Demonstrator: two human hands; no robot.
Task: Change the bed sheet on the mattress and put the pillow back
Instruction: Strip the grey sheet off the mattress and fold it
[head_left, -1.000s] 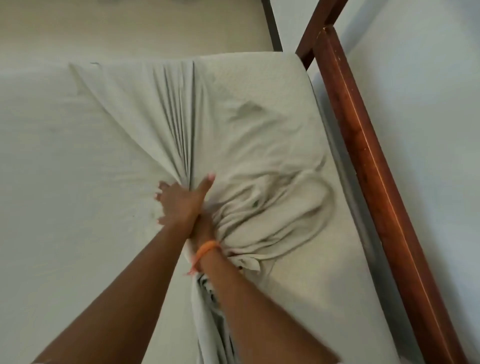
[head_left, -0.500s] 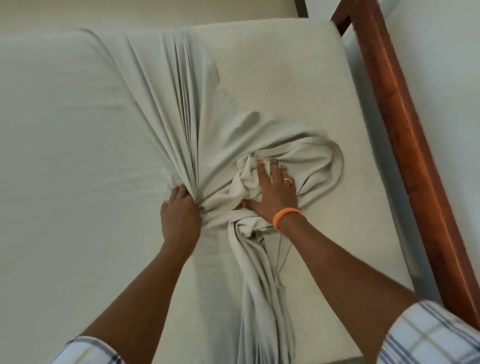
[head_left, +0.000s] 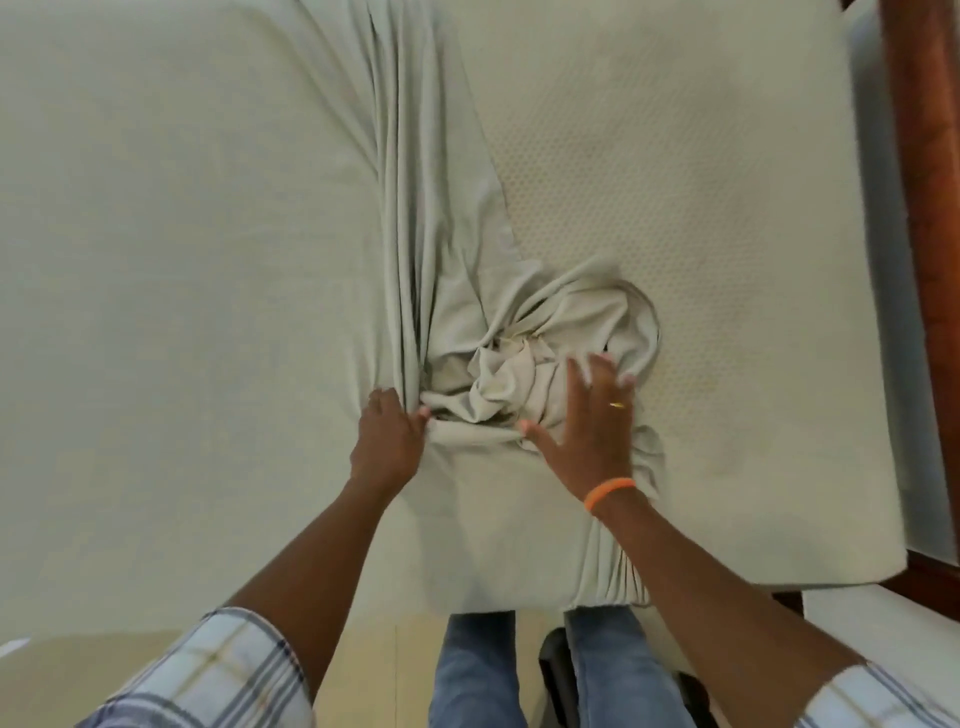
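Person: stands at the near edge of the bed, in blue jeans (head_left: 475, 670) and a checked shirt.
Left hand: the left hand (head_left: 387, 441) has its fingers curled round a bunch of the pale green-grey cotton bed sheet (head_left: 171, 234) and grips the folds tight.
Right hand: the right hand (head_left: 587, 431), with an orange wristband (head_left: 609, 492) and a gold ring, lies flat with fingers spread and presses on the crumpled heap of sheet (head_left: 524, 374).
Sheet: it covers the left part of the bed and is pulled into a heap in the middle.
Mattress: the cream dotted foam mattress (head_left: 701, 182) is bare on the right, beside the brown wooden bed frame (head_left: 930, 208).
Done so far: I think the old sheet is only partly off.
Left to do: take it away, put on a new sheet, put back the pillow, which I cannot see.
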